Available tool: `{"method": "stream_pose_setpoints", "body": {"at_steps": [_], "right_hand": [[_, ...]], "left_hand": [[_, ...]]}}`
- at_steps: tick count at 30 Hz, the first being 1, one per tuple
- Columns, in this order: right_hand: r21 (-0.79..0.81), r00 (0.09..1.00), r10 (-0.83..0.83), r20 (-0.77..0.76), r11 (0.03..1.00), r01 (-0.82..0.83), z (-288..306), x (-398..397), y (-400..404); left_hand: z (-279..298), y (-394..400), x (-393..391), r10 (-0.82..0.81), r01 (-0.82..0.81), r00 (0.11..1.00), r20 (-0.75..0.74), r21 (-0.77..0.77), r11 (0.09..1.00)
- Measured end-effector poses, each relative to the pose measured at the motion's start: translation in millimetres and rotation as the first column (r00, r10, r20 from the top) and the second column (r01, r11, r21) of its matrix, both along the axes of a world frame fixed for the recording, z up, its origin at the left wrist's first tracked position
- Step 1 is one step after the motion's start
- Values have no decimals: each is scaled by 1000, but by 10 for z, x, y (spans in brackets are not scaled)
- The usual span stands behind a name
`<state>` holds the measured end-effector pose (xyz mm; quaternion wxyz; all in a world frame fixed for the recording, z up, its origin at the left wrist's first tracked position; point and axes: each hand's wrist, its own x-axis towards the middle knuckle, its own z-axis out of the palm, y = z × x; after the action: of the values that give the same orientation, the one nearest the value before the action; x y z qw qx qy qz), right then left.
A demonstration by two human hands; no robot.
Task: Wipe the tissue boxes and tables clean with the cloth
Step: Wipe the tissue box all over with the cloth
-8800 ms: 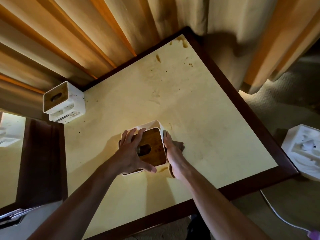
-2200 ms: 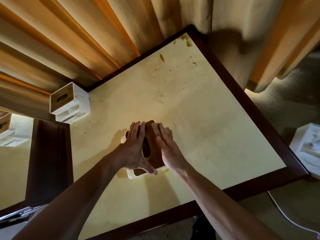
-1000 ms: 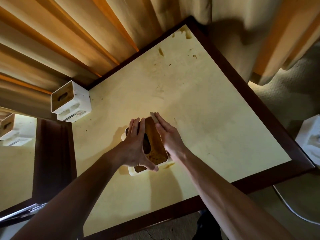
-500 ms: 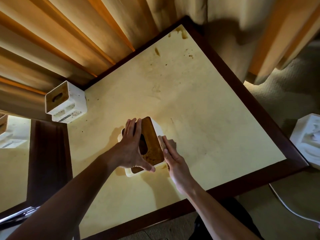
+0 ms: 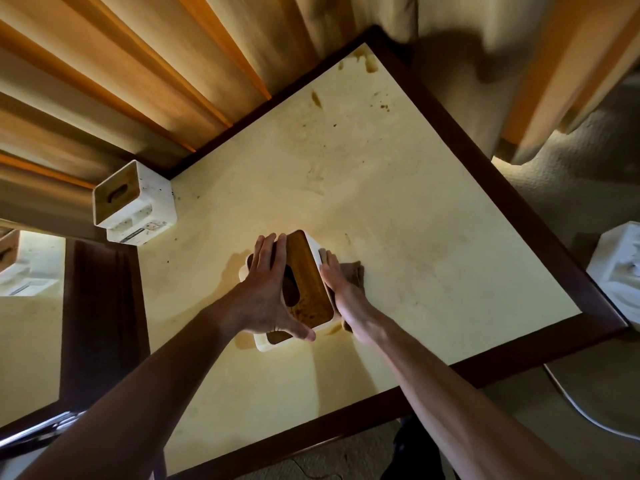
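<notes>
Tissue box (image 5: 304,278), L hand (image 5: 266,303) atop, no legible label

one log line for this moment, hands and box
left hand: steadies tissue box | right hand: presses cloth on box side | table: stained
</notes>
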<state>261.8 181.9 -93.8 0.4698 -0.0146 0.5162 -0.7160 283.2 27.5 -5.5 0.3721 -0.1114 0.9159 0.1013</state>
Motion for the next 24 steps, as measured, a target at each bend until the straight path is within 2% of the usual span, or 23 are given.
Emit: {"method": "stream_pose_setpoints", "body": {"at_steps": [7,10,14,18,22,24], "right_hand": [[-65,997,24,-67,997,-28,-44,-183,-110],[-119,993,-89,-83,990,79,139,-252,-80],[-108,972,-116,-205,990,96,307,-302,-99],[-220,977,-207,-54,957,191,228,-95,-8],[-186,975,-182,-130,970,156,112,225,147],[-174,982,-160,-99,975,141,95,332,220]], "left_hand": [[19,14,-18,-9,10,1000,20,-11,1000],[19,12,-16,-10,10,1000,25,-11,1000],[16,8,-17,-4,5,1000,26,-22,1000],[6,0,-16,-15,16,1000,16,-21,1000],[9,11,-13,-17,17,1000,20,-20,1000],[10,11,-15,-12,13,1000,23,-25,1000]]}}
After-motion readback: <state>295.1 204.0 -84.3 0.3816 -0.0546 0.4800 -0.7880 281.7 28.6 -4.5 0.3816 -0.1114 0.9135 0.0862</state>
